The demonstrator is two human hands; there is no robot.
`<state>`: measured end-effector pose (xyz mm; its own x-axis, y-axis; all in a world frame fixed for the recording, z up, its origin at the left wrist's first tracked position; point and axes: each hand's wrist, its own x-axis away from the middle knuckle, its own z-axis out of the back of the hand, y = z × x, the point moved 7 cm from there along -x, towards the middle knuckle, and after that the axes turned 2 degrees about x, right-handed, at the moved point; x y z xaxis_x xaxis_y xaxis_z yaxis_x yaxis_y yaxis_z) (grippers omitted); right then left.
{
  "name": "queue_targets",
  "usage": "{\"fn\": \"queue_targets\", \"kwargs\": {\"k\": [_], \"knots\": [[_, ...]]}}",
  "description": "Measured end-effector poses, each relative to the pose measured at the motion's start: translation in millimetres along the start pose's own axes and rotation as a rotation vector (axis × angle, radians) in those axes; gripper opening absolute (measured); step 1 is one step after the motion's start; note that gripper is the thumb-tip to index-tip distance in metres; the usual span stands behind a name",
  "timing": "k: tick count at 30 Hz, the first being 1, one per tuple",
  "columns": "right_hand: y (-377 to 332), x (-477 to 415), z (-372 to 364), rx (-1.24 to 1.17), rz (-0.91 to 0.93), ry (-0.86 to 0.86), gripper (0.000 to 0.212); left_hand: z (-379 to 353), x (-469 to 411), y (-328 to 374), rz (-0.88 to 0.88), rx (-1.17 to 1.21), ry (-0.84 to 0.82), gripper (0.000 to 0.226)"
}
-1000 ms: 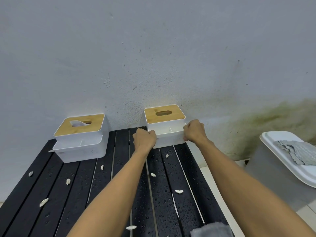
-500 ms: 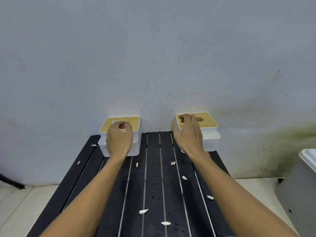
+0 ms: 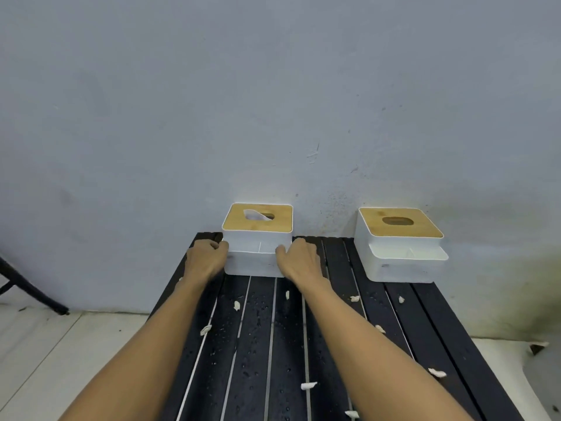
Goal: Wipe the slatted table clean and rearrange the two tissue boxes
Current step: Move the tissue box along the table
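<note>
So both hands are gripping the left box (image 3: 257,264) right now, with the left hand (image 3: 208,258) curling against its left side and the right hand (image 3: 299,259) clamping its right side. That box is sitting at the back left of the table (image 3: 258,344), close to the wall (image 3: 273,101), with a bit of tissue poking out of the slot in its wooden lid. The right box (image 3: 397,262) is sitting well apart at the back right, nobody touching it. White scraps (image 3: 308,385) and droplets (image 3: 243,323) are lying all over the black slats.
</note>
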<state>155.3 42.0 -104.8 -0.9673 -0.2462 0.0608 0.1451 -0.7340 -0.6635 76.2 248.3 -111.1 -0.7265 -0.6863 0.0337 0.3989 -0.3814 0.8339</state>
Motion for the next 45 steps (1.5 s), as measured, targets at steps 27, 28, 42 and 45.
{"fn": "queue_targets", "kwargs": {"k": [27, 28, 42, 45], "knots": [[100.5, 38.4, 95.8, -0.676, -0.318, 0.470, 0.035, -91.4, 71.4, 84.7, -0.170, 0.191, 0.037, 0.043], [104.4, 38.5, 96.8, -0.691, -0.328, 0.476, 0.036, -95.6, 72.2, 84.6, -0.168, 0.187, 0.034, 0.043], [131.5, 38.5, 99.7, -0.692, -0.393, 0.531, 0.036, -124.8, 73.4, 79.3, -0.163, 0.157, -0.002, 0.041], [135.1, 36.3, 97.3, -0.696, -0.403, 0.519, 0.034, -127.8, 70.5, 77.1, -0.149, 0.158, -0.016, 0.042]]}}
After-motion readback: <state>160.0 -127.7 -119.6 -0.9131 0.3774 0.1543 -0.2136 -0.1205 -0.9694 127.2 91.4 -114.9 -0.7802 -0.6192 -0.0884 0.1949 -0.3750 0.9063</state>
